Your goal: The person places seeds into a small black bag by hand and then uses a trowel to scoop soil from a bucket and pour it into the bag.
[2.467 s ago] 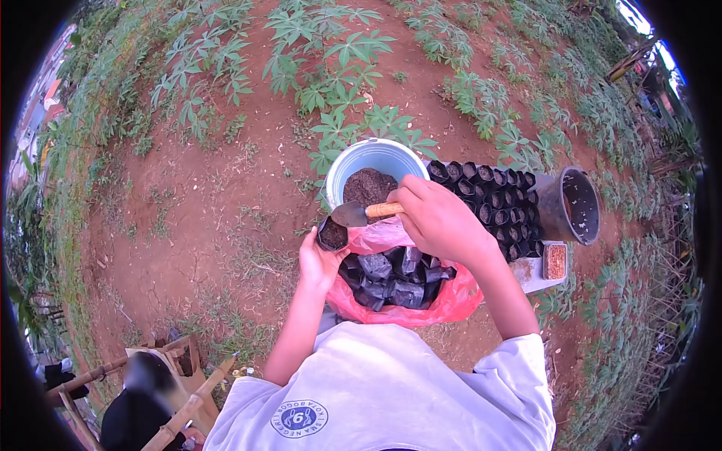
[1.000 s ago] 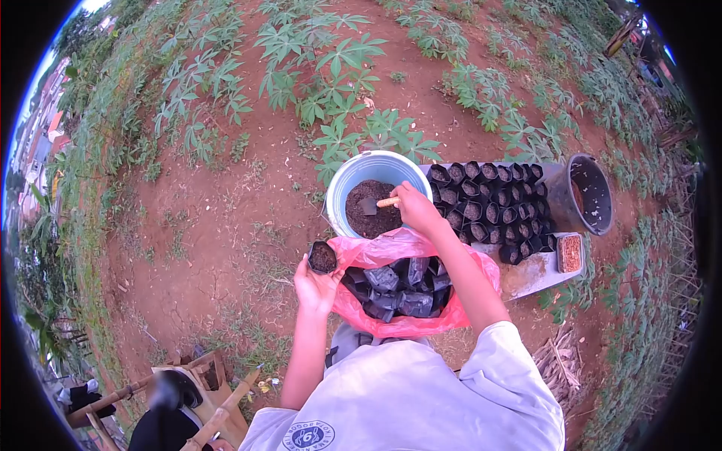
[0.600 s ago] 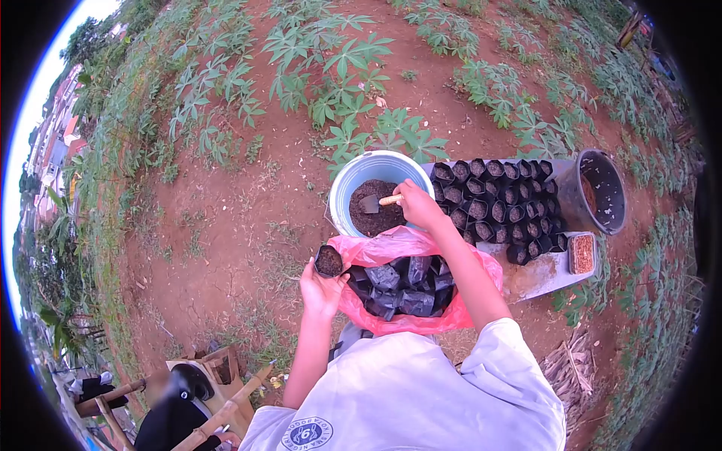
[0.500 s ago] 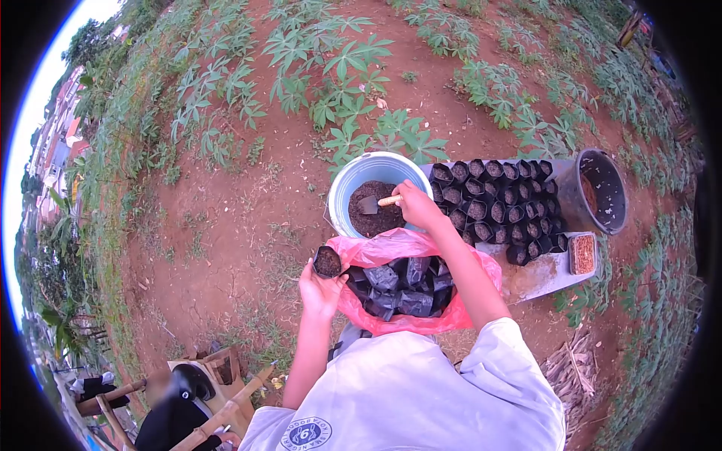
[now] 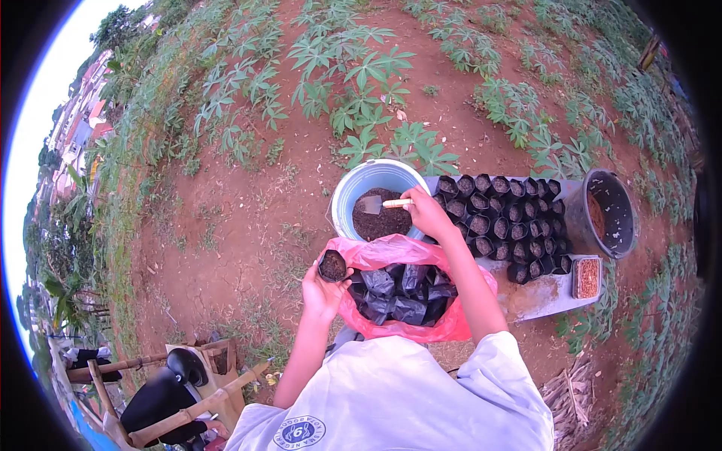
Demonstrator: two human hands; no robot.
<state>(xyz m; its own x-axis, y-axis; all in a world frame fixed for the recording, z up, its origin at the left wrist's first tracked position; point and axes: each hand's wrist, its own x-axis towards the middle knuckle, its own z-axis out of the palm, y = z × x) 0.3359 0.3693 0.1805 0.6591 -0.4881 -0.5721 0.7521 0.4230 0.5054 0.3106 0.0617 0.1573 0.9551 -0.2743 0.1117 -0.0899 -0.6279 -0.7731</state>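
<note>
My left hand (image 5: 321, 292) is wrapped round a small black planting bag (image 5: 332, 266) with dark soil in it, held upright left of the pink bag. My right hand (image 5: 426, 211) grips the light handle of a small trowel (image 5: 372, 204), its blade over the dark soil (image 5: 381, 223) inside the light blue bucket (image 5: 343, 188). Below the bucket, the open pink plastic bag (image 5: 361, 327) holds several folded black planting bags (image 5: 408, 310).
On a board (image 5: 526, 307) at the right stand rows of filled black bags (image 5: 500, 225), a dark bucket (image 5: 638, 218) and a box of reddish grains (image 5: 587, 278). Bamboo poles (image 5: 192, 412) and a person in black (image 5: 158, 406) are at lower left.
The whole view has shifted slightly, with the scene lower in the picture. The trowel's blade lies a little nearer the bucket's upper left part. Both hands keep their holds.
</note>
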